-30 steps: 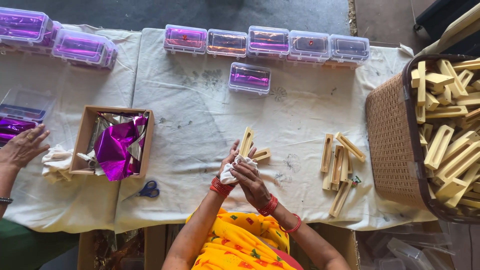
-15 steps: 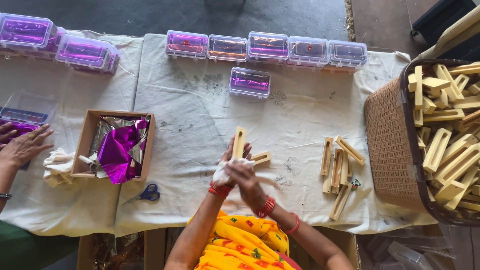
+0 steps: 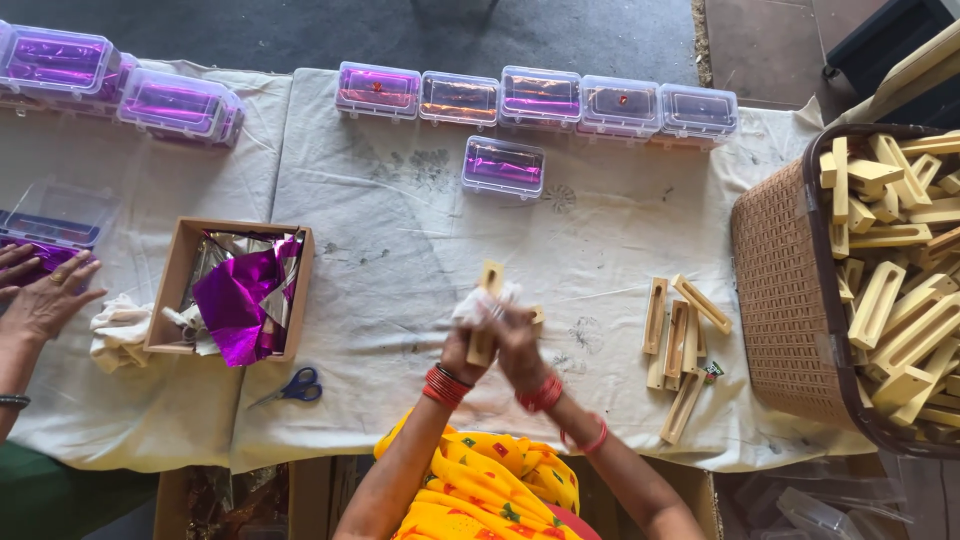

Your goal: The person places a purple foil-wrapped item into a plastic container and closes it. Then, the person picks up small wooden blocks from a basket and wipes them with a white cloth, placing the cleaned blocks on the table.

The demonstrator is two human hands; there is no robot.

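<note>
At the table's near edge my two hands meet around one pale wooden slotted block [image 3: 490, 281] that stands upright. My left hand [image 3: 462, 352] grips its lower end. A crumpled white cloth [image 3: 474, 305] is pressed against the block's middle by my right hand [image 3: 522, 352]. Both wrists carry red bangles. Motion blurs the fingers. A second small wooden piece [image 3: 537, 315] lies just behind my right hand on the sheet.
Loose wooden blocks [image 3: 680, 340] lie to my right, beside a brown woven basket [image 3: 785, 290] full of them. Clear plastic boxes [image 3: 540, 97] with purple lining line the far edge. A cardboard box of purple foil [image 3: 168, 290], blue scissors [image 3: 297, 387] and a co-worker's hands [image 3: 45, 300] are at the left.
My hands have lifted slightly and moved together along the block, with the cloth sliding higher on it. The co-worker's hands at the left shifted a little.
</note>
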